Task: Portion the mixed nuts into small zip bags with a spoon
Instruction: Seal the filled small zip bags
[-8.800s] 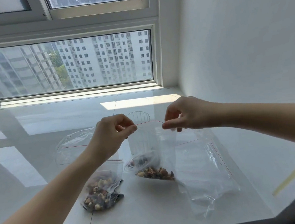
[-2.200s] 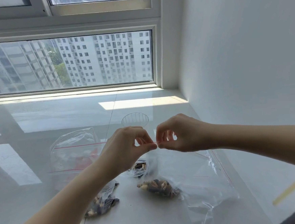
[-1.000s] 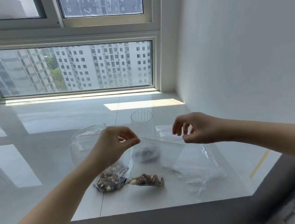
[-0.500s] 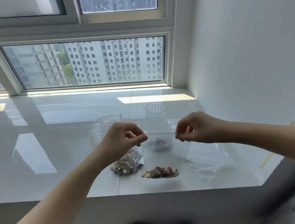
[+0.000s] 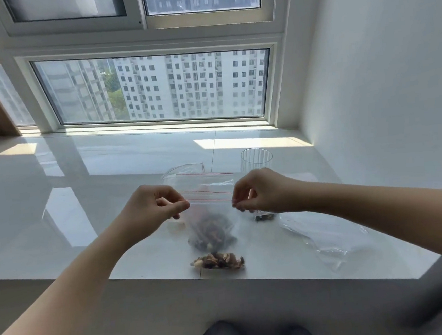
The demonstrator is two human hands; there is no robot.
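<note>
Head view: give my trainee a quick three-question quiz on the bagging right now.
1. True or false: both hands pinch the top edge of the held zip bag.
2. Which stands behind the right hand? A) a clear ribbed cup B) a metal bowl C) a kettle
3. Fill in: the small bag of nuts nearest the ledge edge lies ____ the held bag.

Key
1. True: the left hand and the right hand each pinch one end of the red zip line.
2. A
3. Below, in front of it and apart from it, on the white ledge.
</note>
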